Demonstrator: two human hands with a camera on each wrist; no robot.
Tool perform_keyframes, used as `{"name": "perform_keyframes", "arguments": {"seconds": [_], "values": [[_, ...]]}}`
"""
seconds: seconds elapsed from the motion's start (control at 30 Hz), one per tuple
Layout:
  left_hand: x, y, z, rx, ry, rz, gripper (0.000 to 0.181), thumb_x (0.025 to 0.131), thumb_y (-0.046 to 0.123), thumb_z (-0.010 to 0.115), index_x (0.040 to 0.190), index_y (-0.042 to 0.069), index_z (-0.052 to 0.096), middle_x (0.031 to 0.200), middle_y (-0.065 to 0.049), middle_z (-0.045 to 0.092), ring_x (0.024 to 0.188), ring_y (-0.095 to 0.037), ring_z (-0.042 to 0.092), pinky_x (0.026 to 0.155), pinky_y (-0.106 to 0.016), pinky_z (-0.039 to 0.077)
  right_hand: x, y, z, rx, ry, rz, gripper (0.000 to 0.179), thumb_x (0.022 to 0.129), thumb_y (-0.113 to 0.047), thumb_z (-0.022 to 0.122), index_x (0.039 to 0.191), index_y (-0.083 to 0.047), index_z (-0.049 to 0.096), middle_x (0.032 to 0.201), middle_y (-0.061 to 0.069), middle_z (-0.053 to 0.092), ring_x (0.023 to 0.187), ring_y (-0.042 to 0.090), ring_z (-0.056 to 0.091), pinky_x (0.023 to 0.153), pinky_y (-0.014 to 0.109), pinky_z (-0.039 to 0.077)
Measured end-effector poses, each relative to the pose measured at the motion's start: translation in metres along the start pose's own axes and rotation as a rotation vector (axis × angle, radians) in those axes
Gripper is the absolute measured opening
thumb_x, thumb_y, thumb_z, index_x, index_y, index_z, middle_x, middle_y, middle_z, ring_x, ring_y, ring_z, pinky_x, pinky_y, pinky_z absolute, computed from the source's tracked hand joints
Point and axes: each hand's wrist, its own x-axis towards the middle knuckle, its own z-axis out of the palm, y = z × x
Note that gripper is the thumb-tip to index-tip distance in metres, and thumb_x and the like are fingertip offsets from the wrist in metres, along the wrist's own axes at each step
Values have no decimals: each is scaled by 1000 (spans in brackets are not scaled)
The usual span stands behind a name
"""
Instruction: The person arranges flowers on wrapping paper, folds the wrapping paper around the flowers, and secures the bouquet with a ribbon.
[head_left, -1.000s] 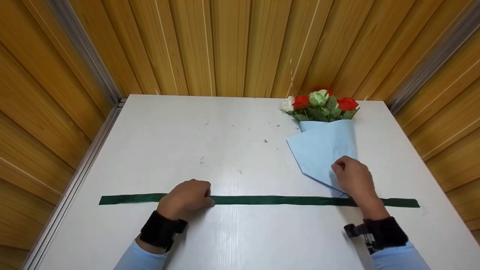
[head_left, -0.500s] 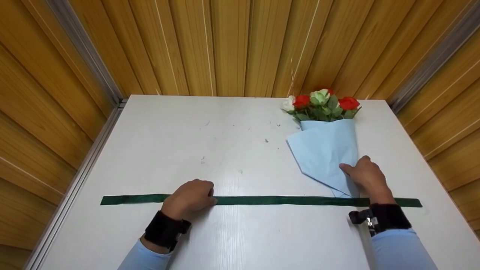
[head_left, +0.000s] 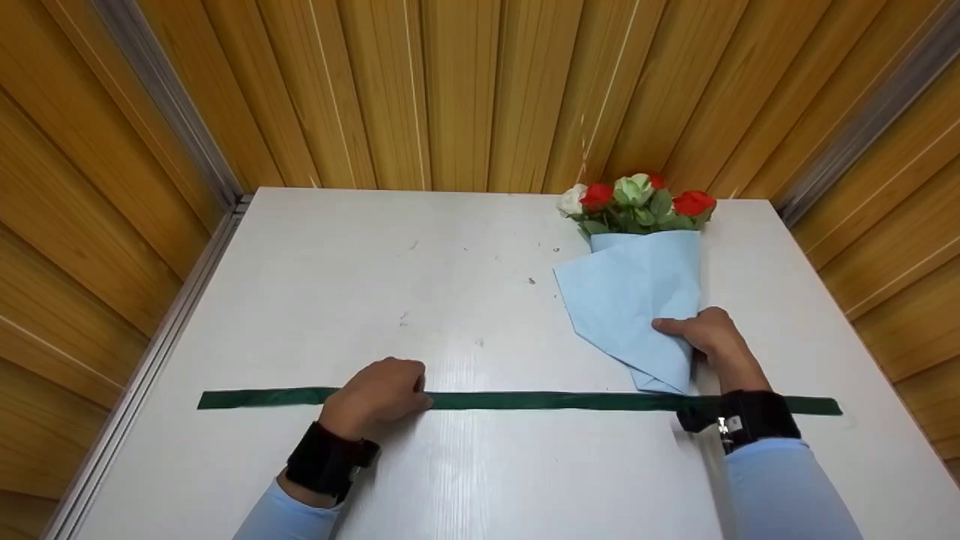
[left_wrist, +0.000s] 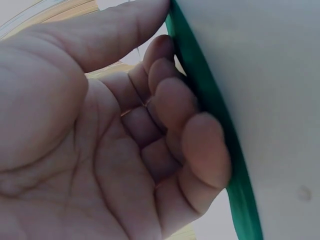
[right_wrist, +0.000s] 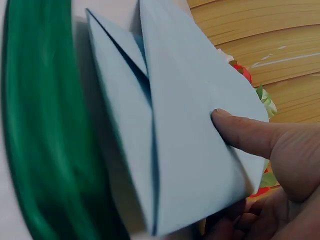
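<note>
A bouquet (head_left: 631,296) wrapped in light blue paper lies at the right of the table, its red, white and pale green roses pointing to the back. My right hand (head_left: 716,341) grips the lower right side of the wrapping. In the right wrist view the thumb (right_wrist: 245,131) presses the paper's front, while the other fingers go underneath, partly hidden. A long dark green ribbon (head_left: 525,401) stretches flat across the table just below the bouquet's pointed end. On its left part rests my left hand (head_left: 379,397); the left wrist view shows loosely curled fingers (left_wrist: 205,147) touching the ribbon.
The white table (head_left: 360,285) has a few dark marks. Wood-look panels (head_left: 457,97) rise behind and at both sides, with a grey metal rail (head_left: 150,352) along the left edge. The right wrist's strap camera (head_left: 697,416) sits over the ribbon.
My right hand has gone from a raised, curled pose above the wrapping to gripping its right side. The bouquet has shifted slightly left and back. My left hand stays nearly still.
</note>
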Motion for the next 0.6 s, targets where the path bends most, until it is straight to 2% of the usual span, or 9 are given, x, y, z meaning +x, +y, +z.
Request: {"name": "perform_keyframes", "arguments": {"seconds": [0.1, 0.23, 0.33, 0.43, 0.5, 0.6], "values": [[1, 0, 1, 2, 1, 4, 14, 92, 17, 77, 83, 14, 67, 75, 2, 62, 72, -18, 56, 66, -35, 46, 0, -6, 6, 108, -11, -5, 101, 93, -39, 79, 157, 16, 25, 158, 29, 41, 140, 34, 48, 114, 45, 45], [1, 1, 2, -8, 1, 4, 13, 92, 17, 77, 84, 14, 67, 76, 2, 62, 73, -18, 57, 66, -35, 46, -1, -12, 16, 266, -4, -18, 92, 95, -35, 79, 160, 7, 30, 147, 18, 54, 124, 25, 60, 98, 34, 52], [0, 1, 1, -12, 0, 3, 13, 92, 16, 77, 83, 14, 67, 76, 2, 62, 73, -19, 57, 67, -36, 45, -1, -17, 23, 430, -22, -28, 89, 96, -30, 78, 162, 0, 28, 137, 10, 57, 115, 19, 63, 88, 28, 55], [-1, 0, 1, -11, -3, 3, 14, 92, 17, 77, 83, 14, 67, 76, 2, 62, 73, -18, 56, 67, -35, 45, -2, -22, 32, 627, -67, -18, 89, 98, -24, 76, 165, -4, 21, 134, 4, 54, 117, 17, 60, 88, 28, 57], [-1, 0, 1, -12, -4, 2, 14, 92, 17, 77, 83, 14, 67, 76, 2, 62, 73, -19, 56, 67, -35, 45, -2, -24, 36, 744, -101, 5, 91, 99, -21, 75, 167, -9, 15, 137, 2, 51, 123, 17, 57, 94, 29, 57], [-1, 0, 1, -11, -8, -1, 14, 92, 18, 77, 83, 14, 67, 76, 3, 62, 73, -19, 56, 66, -35, 45, -2, -25, 45, 855, -124, 17, 88, 101, -16, 72, 167, -13, 14, 138, 0, 49, 128, 18, 54, 100, 31, 55]]}}
